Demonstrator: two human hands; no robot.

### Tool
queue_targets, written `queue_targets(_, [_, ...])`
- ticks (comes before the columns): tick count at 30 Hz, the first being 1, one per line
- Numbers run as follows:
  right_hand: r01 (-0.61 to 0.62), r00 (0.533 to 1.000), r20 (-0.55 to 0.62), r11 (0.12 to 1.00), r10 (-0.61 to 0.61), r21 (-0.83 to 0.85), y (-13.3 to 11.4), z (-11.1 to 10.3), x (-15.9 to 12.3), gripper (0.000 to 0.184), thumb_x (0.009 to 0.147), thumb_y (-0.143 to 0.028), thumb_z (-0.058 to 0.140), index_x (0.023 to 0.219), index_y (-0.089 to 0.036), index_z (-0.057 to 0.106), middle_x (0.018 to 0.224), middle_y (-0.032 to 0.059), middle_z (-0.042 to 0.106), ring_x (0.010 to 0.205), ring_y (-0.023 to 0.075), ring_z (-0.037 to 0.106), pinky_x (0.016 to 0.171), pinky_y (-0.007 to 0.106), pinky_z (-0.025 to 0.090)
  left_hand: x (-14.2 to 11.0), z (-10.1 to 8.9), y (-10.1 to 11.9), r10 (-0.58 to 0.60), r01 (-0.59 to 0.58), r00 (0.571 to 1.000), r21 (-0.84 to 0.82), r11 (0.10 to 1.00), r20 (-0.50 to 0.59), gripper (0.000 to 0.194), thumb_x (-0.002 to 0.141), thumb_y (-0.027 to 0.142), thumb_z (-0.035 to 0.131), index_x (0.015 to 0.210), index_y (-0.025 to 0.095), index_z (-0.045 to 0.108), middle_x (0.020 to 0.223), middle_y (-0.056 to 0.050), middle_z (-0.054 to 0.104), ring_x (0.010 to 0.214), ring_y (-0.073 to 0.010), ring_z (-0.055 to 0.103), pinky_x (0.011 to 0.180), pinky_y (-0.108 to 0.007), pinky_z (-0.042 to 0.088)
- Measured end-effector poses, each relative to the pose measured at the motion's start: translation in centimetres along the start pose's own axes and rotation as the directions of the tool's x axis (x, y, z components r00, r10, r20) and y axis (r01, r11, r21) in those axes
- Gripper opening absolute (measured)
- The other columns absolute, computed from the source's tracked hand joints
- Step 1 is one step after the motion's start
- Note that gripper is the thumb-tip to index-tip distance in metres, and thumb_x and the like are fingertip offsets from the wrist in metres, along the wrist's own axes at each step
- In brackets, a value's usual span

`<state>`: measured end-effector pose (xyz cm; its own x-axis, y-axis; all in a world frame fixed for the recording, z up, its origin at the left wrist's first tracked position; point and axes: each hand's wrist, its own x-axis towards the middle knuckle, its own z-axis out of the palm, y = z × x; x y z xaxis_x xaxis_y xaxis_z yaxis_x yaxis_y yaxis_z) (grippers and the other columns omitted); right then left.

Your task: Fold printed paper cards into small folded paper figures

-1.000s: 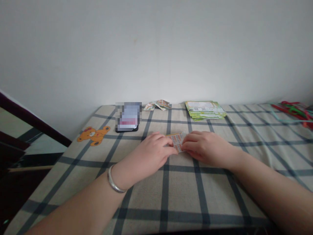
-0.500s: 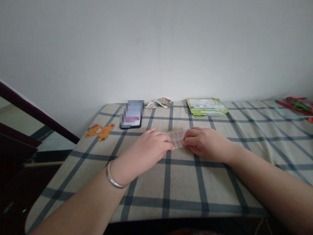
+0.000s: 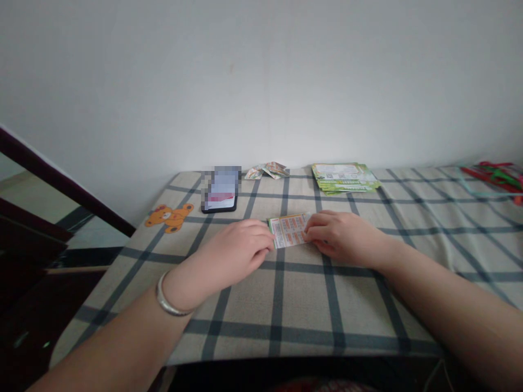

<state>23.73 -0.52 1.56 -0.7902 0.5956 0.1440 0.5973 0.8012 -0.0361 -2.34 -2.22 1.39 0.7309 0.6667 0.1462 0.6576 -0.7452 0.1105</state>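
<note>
A small printed paper (image 3: 289, 231) with orange and white blocks lies flat on the checked cloth, a green strip along its left edge. My right hand (image 3: 345, 238) has its fingers closed over the paper's right end and covers that end. At the left edge, my left hand (image 3: 237, 249) is closed, its fingertips touching the green strip. A silver bangle (image 3: 167, 299) circles the left wrist. Behind the hands, several folded printed papers (image 3: 269, 170) lean together by the wall.
A stack of green and white printed sheets (image 3: 345, 178) lies back right. A phone (image 3: 220, 189) rests back left, near a bear picture (image 3: 170, 218). Red and green items (image 3: 498, 174) sit at the far right. The checked cloth (image 3: 302, 305) covers the table; a wall (image 3: 261, 81) stands behind.
My left hand has slid left along the paper to its edge, uncovering more of the print. The right hand has stayed nearly in place.
</note>
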Motion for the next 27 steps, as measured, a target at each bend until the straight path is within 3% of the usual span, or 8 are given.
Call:
queue_targets(4, [0.003,1.0,0.0,1.0,-0.003,0.014,0.2,0.2,0.0,0.018,0.087,-0.016,0.05,0.094,-0.019,0.066,0.097,0.0045,0.065,0.088,0.0173,0.059,0.077,0.029,0.046,1.1,0.1,1.3,-0.052,0.053,0.999,0.106,0.993,-0.008,0.014,0.086,0.022,0.06,0.1,0.018,0.063,0.1,-0.005,0.065,0.092,-0.022,0.061,0.081,-0.037,0.052])
queue_targets(8, [-0.038,0.999,-0.013,0.999,0.039,0.016,0.5,0.4,0.0,0.021,0.089,-0.02,0.049,0.102,-0.017,0.065,0.1,0.0076,0.065,0.092,0.0191,0.06,0.081,0.031,0.047,2.2,0.4,2.6,-0.054,0.054,0.999,0.234,0.971,-0.005,0.009,0.089,0.02,0.056,0.095,0.017,0.062,0.094,-0.005,0.064,0.081,-0.0229,0.062,0.07,-0.037,0.052])
queue_targets(12, [-0.068,0.998,-0.005,0.998,0.068,0.0,0.4,0.3,0.0,0.019,0.087,-0.02,0.052,0.099,-0.018,0.066,0.098,0.0077,0.066,0.091,0.0196,0.06,0.08,0.031,0.047,2.9,0.4,2.8,-0.031,0.022,0.999,0.237,0.971,0.034,0.01,0.09,0.016,0.052,0.09,0.017,0.062,0.09,-0.005,0.065,0.079,-0.0214,0.063,0.071,-0.036,0.051])
queue_targets(23, [-0.06,0.998,-0.015,0.991,0.058,-0.123,0.2,0.2,0.0,0.015,0.086,-0.022,0.052,0.093,-0.017,0.064,0.095,0.0078,0.067,0.087,0.0199,0.06,0.075,0.031,0.042,2.2,1.7,3.5,-0.019,0.058,0.995,0.397,0.916,-0.102,0.006,0.085,0.013,0.058,0.089,0.015,0.062,0.083,-0.007,0.066,0.071,-0.0225,0.065,0.059,-0.034,0.05])
queue_targets(27, [-0.043,0.999,-0.008,0.978,0.042,-0.202,0.0,0.4,0.1,0.011,0.087,-0.021,0.051,0.085,-0.018,0.061,0.086,0.0045,0.066,0.076,0.018,0.058,0.07,0.031,0.039,2.2,2.3,3.3,0.012,0.048,0.989,0.397,0.917,-0.147,0.005,0.085,0.014,0.059,0.089,0.015,0.063,0.083,-0.007,0.067,0.073,-0.023,0.065,0.064,-0.037,0.052])
